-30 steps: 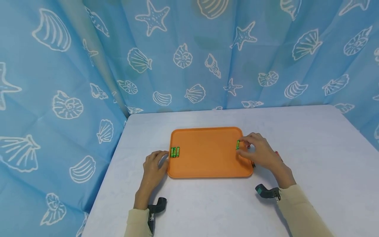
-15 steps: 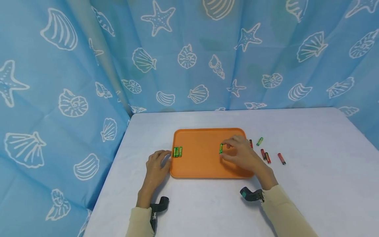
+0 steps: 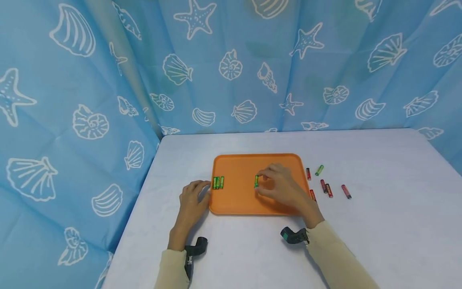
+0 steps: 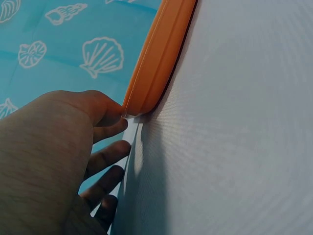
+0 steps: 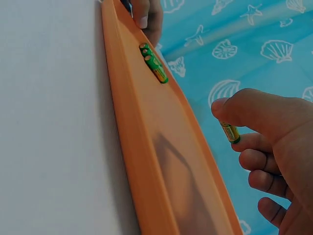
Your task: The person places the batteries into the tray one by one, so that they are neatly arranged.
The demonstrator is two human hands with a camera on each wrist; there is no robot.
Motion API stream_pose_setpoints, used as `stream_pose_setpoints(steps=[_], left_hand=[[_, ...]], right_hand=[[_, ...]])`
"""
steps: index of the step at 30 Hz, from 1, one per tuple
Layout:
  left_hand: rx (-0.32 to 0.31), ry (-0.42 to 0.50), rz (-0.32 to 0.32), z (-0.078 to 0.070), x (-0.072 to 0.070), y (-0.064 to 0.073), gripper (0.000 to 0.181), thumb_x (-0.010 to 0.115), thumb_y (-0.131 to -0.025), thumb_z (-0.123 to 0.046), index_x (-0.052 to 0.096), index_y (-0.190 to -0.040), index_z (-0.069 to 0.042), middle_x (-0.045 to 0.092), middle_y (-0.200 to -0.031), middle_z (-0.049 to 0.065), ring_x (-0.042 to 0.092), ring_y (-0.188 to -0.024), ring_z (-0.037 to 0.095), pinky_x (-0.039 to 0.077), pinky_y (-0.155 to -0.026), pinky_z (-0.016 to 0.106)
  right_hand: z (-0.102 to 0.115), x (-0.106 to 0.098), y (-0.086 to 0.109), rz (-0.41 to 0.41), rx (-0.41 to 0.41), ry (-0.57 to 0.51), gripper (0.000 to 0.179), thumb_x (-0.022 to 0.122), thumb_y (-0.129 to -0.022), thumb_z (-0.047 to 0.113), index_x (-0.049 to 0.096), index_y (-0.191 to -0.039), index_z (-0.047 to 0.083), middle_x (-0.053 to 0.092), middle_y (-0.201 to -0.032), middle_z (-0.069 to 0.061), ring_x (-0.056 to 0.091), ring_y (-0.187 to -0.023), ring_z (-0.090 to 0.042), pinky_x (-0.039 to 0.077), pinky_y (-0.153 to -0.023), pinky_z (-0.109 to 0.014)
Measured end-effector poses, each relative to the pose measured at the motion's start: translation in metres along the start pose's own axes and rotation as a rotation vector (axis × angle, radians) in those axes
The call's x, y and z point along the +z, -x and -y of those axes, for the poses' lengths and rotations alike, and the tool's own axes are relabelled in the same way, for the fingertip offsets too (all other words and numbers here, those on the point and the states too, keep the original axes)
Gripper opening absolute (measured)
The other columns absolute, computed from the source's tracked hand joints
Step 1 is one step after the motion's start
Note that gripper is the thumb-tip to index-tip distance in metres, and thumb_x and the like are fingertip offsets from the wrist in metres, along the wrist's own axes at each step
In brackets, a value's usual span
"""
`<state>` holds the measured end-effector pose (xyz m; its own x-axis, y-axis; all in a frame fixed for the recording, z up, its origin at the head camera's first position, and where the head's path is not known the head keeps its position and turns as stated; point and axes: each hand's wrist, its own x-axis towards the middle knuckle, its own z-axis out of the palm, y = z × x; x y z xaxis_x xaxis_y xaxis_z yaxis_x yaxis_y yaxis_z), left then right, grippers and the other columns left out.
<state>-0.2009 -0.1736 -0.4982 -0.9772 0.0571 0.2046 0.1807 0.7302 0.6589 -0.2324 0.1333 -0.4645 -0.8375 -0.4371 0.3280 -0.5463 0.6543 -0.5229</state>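
Note:
My right hand (image 3: 283, 186) pinches a green battery (image 3: 256, 181) between thumb and fingertips, above the middle of the orange tray (image 3: 238, 202). The right wrist view shows this battery's lower end below the thumb, clear of the tray, its upper part hidden by the thumb. Three green batteries (image 3: 218, 183) lie side by side along the tray's left wall. At that same left edge is my left hand (image 3: 191, 202), thumb and fingertips touching the rim and the other fingers relaxed. In the left wrist view the thumb (image 4: 105, 110) meets the tray's corner.
Right of the tray, several red batteries (image 3: 346, 191) and one green battery (image 3: 319, 170) lie scattered on the white table (image 3: 245, 253). One red battery (image 3: 313, 195) lies close against the tray's right edge. A blue shell-patterned curtain (image 3: 216, 92) hangs behind and at the left.
My right hand has carried the green battery leftward from the tray's right edge to over its middle, uncovering the loose batteries at the right. My left hand has stayed at the tray's left edge.

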Motion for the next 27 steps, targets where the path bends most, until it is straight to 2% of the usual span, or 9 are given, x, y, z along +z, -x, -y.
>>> stream_pose_setpoints(steps=[6,15,27], left_hand=[[0.003,-0.014,-0.004,-0.001,-0.002,-0.001,0.033,0.06,-0.1,-0.023,0.065,-0.131,-0.014,0.055,-0.135,0.012,0.04,-0.132,0.036,0.024,-0.108,0.059],[-0.024,-0.01,0.002,0.0,0.002,0.001,0.033,0.06,-0.1,-0.024,0.064,-0.132,-0.016,0.054,-0.136,0.01,0.039,-0.133,0.035,0.024,-0.108,0.058],[-0.02,-0.006,-0.007,-0.001,0.002,0.0,0.032,0.06,-0.099,-0.022,0.065,-0.13,-0.015,0.054,-0.135,0.01,0.039,-0.133,0.035,0.023,-0.108,0.058]], right_hand=[[0.008,0.006,-0.008,-0.012,-0.025,-0.011,0.041,0.084,-0.082,0.03,0.07,-0.116,0.01,0.056,-0.095,-0.004,0.048,-0.094,-0.021,0.033,-0.087,-0.046],[0.019,0.02,-0.02,0.041,-0.013,0.01,0.043,0.083,-0.082,0.033,0.07,-0.116,0.01,0.056,-0.095,-0.003,0.046,-0.094,-0.019,0.033,-0.088,-0.043],[0.022,0.032,-0.031,0.054,-0.019,0.029,0.043,0.082,-0.083,0.035,0.07,-0.117,0.011,0.056,-0.099,0.0,0.047,-0.1,-0.019,0.034,-0.091,-0.043]])
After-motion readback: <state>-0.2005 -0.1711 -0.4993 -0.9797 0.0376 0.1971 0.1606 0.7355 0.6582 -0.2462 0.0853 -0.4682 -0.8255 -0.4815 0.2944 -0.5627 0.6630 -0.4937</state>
